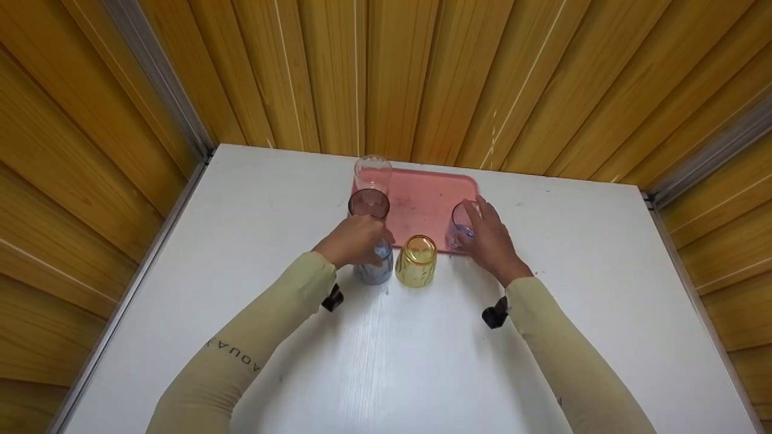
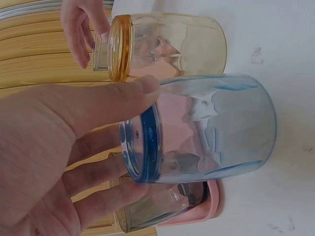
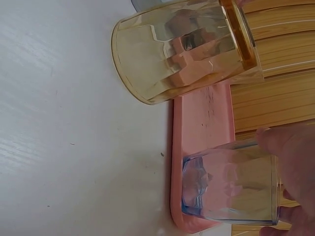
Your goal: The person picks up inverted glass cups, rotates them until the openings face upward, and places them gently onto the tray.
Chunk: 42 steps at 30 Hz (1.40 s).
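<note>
In the head view my left hand grips a blue glass that stands upside down on the table in front of the tray. The left wrist view shows my thumb and fingers around its thick base. My right hand holds a pale blue-violet glass near its rim. That glass stands upright on the right front corner of the pink tray. Between the hands, an upside-down yellow glass stands on the table, untouched.
On the tray's left side are a dark purple-grey glass, partly hidden behind my left hand, and a clear glass behind it. The white table ends at a wood-slat wall at the back.
</note>
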{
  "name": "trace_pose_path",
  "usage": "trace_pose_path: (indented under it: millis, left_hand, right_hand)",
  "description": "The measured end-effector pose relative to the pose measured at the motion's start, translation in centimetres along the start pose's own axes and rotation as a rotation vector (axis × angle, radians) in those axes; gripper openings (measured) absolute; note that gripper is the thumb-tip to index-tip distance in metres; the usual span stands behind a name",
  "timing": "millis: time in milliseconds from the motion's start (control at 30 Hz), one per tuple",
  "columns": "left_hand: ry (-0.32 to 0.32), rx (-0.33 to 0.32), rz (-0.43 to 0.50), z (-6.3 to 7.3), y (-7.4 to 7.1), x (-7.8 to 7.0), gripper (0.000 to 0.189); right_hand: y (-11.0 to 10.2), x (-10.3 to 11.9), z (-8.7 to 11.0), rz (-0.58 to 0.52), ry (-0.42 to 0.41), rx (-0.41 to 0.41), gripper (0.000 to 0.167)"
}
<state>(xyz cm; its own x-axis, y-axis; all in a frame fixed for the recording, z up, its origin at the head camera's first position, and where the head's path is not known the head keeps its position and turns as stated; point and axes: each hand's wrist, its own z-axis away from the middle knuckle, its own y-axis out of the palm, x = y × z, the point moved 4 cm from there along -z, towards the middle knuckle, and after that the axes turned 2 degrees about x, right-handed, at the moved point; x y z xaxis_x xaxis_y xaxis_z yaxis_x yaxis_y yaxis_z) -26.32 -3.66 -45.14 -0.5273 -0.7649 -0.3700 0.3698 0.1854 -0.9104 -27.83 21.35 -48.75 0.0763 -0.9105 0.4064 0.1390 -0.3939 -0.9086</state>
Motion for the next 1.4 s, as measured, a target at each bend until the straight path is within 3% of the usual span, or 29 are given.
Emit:
trace_pose_path:
  millis: [267, 567, 1033, 1400]
  left_hand:
    - [0.001, 0.002, -0.004, -0.15, 0.05, -0.25, 0.045]
    - [0.005, 0.002, 0.006, -0.15, -0.05, -0.19, 0.045]
    - [-0.019, 0.03, 0.038, -0.27, 0.02, 0.09, 0.046]
    - [-0.005, 0.039, -0.026, -0.19, -0.01, -0.01, 0.046]
  right_hand:
    - [0.18, -0.35, 0.08, -0.011, 0.019, 0.02, 0.075]
    - [-0.08, -0.46, -0.1, -0.004, -0.015, -0.012, 0.076]
    - [-0.1, -0.6, 0.13, -0.04, 0.036, -0.013, 0.081]
    - [-0.31, -0.41, 0.68, -0.063, 0.038, -0.011, 0.082]
